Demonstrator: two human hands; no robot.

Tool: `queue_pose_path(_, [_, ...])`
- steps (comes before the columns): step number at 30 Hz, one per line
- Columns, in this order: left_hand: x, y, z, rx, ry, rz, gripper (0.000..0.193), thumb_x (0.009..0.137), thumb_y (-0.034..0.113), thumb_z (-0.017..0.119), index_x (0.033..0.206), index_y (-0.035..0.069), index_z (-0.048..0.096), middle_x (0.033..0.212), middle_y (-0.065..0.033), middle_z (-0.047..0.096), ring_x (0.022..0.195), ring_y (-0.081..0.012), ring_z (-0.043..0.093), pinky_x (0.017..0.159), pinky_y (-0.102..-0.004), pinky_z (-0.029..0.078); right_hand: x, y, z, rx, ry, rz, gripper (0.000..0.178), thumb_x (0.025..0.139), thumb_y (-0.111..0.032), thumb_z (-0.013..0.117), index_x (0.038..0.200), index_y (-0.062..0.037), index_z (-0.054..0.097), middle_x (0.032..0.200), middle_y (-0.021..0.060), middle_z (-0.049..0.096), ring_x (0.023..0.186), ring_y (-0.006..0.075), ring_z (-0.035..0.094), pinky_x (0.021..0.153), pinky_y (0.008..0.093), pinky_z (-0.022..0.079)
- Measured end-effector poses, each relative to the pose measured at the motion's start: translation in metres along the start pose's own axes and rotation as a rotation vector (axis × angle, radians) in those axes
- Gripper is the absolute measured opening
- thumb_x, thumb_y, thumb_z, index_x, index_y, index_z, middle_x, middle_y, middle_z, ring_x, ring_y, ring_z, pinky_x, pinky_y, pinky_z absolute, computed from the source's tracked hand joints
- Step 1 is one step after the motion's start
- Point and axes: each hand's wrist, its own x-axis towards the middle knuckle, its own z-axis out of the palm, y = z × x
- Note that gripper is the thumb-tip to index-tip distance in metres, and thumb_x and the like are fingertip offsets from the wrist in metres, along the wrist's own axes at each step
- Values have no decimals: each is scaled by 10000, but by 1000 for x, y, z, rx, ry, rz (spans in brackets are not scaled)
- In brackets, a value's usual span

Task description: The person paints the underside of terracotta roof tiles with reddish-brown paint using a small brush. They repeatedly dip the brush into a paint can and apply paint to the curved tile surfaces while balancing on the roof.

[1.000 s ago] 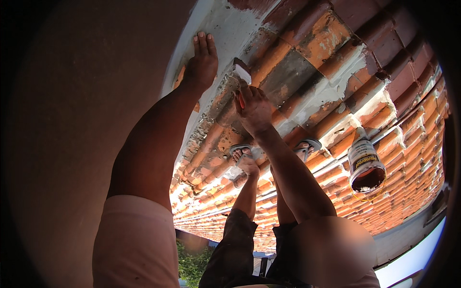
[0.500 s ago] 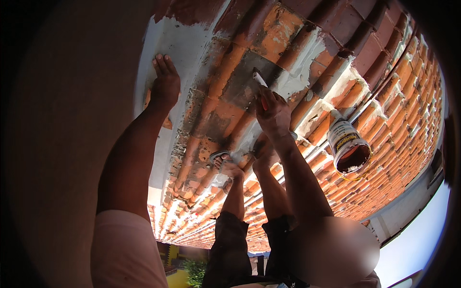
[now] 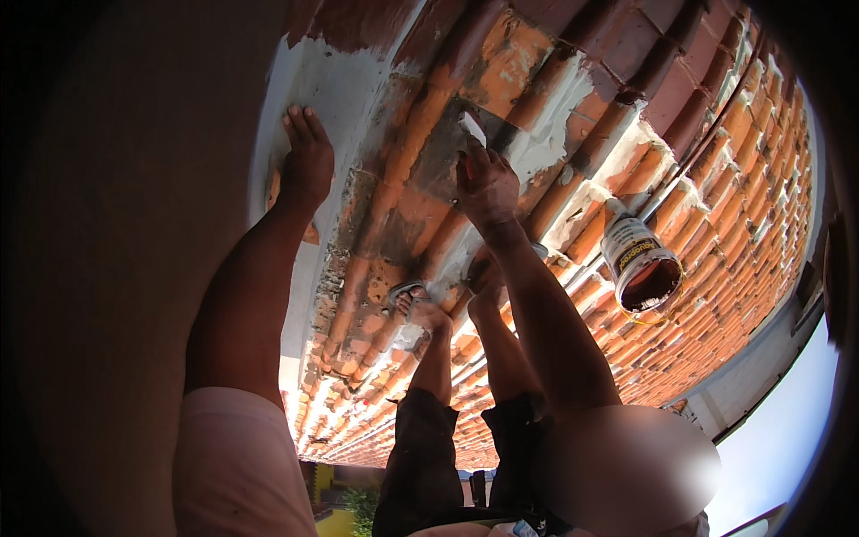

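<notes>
My left hand [image 3: 307, 163] is open, its fingers stretched out and pressed on the grey cemented strip [image 3: 309, 98] along the roof's left edge. My right hand [image 3: 488, 185] is closed round the red handle of a paintbrush [image 3: 472, 130], whose pale metal band shows above the fingers. The brush is over a dark, weathered roof tile [image 3: 438, 157]; whether its tip touches the tile I cannot tell. To the right of my right arm, a white paint bucket [image 3: 631, 251] lies tilted on the tiles, its mouth toward me and dark red paint inside.
Orange roof tiles [image 3: 716, 304] slope away in rows, several patched with grey cement. Dark red painted tiles [image 3: 617, 45] lie at the top. My sandalled foot [image 3: 416, 304] rests on the tiles below my hands. A thin pipe or cable [image 3: 693, 174] runs past the bucket.
My right hand has moved slightly left and up with the paintbrush, which is now angled differently. My left hand stays on the cemented strip. The view has shifted a little.
</notes>
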Motion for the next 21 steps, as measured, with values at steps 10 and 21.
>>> queue_pose_path(10, [-1,3,-24,-224,-101,-28,1174,827,168,905,1593,-226,107,1638,-495,154,1563,-603,195,1102,-361,566,-18,3,-2,62,-172,24,243,954,-246,707,1140,-91,683,948,169,740,848,403,728,760,504,588])
queue_pose_path(21, [2,0,-23,-210,-201,-23,1349,753,346,967,1594,-233,86,1652,-497,103,1573,-602,162,1306,-414,290,-79,82,-80,115,126,177,372,946,-175,742,1311,-143,680,936,151,745,826,387,734,721,490,590])
